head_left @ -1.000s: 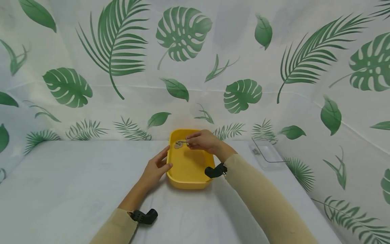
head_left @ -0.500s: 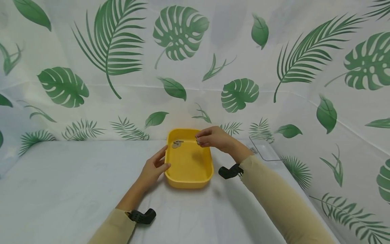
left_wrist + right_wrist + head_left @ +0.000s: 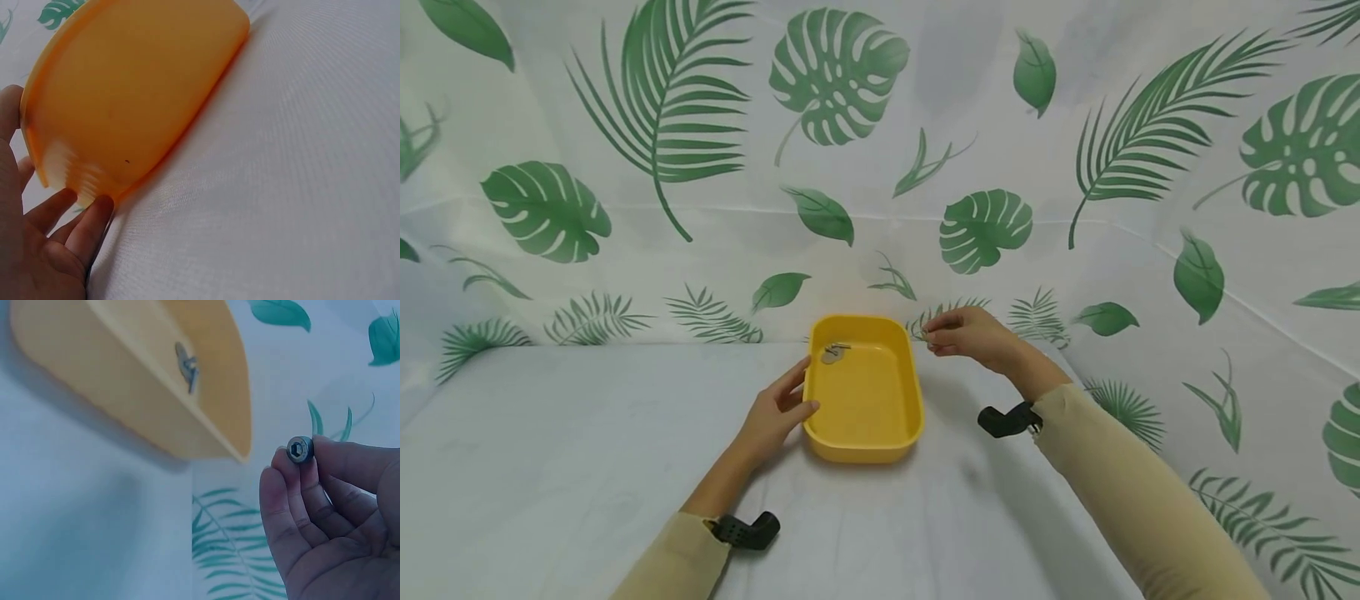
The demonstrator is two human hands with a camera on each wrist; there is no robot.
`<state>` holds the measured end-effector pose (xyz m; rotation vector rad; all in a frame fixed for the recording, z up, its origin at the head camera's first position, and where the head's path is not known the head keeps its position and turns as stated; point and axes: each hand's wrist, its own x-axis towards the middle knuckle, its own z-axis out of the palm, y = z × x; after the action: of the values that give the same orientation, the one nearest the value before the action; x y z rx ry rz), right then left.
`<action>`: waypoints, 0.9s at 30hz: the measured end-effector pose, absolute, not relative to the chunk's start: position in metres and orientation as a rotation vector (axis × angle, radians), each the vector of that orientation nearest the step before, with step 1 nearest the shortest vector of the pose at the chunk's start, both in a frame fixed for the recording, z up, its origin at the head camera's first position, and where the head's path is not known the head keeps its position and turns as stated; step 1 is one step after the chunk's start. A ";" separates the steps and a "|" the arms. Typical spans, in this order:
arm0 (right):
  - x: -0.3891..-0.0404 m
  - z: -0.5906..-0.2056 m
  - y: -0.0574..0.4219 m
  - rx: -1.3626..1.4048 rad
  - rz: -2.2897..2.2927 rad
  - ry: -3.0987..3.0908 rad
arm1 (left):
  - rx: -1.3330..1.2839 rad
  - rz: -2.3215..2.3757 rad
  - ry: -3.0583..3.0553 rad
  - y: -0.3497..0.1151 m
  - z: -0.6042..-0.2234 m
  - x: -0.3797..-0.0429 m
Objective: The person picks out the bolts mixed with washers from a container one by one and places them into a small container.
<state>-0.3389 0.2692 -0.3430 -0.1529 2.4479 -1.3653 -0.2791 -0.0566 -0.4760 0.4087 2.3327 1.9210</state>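
A yellow plastic bin (image 3: pixel 863 408) stands on the white tabletop. My left hand (image 3: pixel 775 417) holds its left side, thumb over the rim and fingers against the outer wall; in the left wrist view the fingertips (image 3: pixel 94 215) press on that wall. In the bin's far left corner lie round flat washers (image 3: pixel 831 357) with small metal screws on or beside them. My right hand (image 3: pixel 973 335) is raised to the right of the bin. Between thumb and fingers it pinches a hex socket bolt (image 3: pixel 300 449), its round head facing the right wrist camera and its shank hidden by the fingers.
A white cloth (image 3: pixel 587 433) covers the table. Behind and to the right rises a white backdrop (image 3: pixel 887 50) printed with green leaves. Black wrist cameras (image 3: pixel 748 531) sit on both forearms over beige sleeves (image 3: pixel 1135 483).
My right hand has moved right, from over the bin to beyond its right rim, carrying the bolt. The clear box at the right is now hidden behind the right arm. My left hand stays on the bin.
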 end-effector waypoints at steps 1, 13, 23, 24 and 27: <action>-0.339 -0.342 0.273 -0.149 -1.360 2.459 | 0.407 1.923 2.333 -0.057 -0.476 -0.279; -0.338 -0.336 0.325 -0.065 -1.302 2.562 | 0.414 1.923 2.369 -0.051 -0.481 -0.279; -0.344 -0.336 0.356 -0.032 -1.254 2.605 | 0.421 1.909 2.405 -0.054 -0.481 -0.275; -0.344 -0.337 0.360 -0.027 -1.243 2.610 | 0.420 1.907 2.404 -0.054 -0.481 -0.276; -0.345 -0.340 0.372 -0.007 -1.225 2.616 | 0.417 1.894 2.409 -0.053 -0.481 -0.277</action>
<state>-0.3450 0.3720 -0.3403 -0.0066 2.6165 -1.2248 -0.2767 -0.0527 -0.4812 0.4169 2.4088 1.8942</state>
